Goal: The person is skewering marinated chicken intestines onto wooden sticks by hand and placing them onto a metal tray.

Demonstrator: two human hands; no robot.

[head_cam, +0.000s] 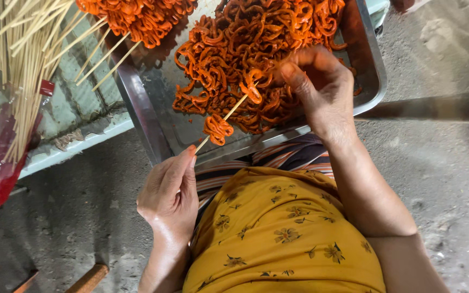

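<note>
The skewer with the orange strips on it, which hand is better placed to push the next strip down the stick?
The right hand. Its fingers already pinch a strip at the skewer tip, over the metal tray. The left hand grips the skewer's lower end, steadying it.

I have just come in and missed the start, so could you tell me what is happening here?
A person is threading orange, curly strips of food onto a thin wooden skewer. The left hand holds the skewer's lower end, with one bunch of strips already on it. The right hand presses another strip onto the tip, above a metal tray heaped with strips. Filled skewers lie at the tray's far end, and bare sticks are piled on the left.
</note>
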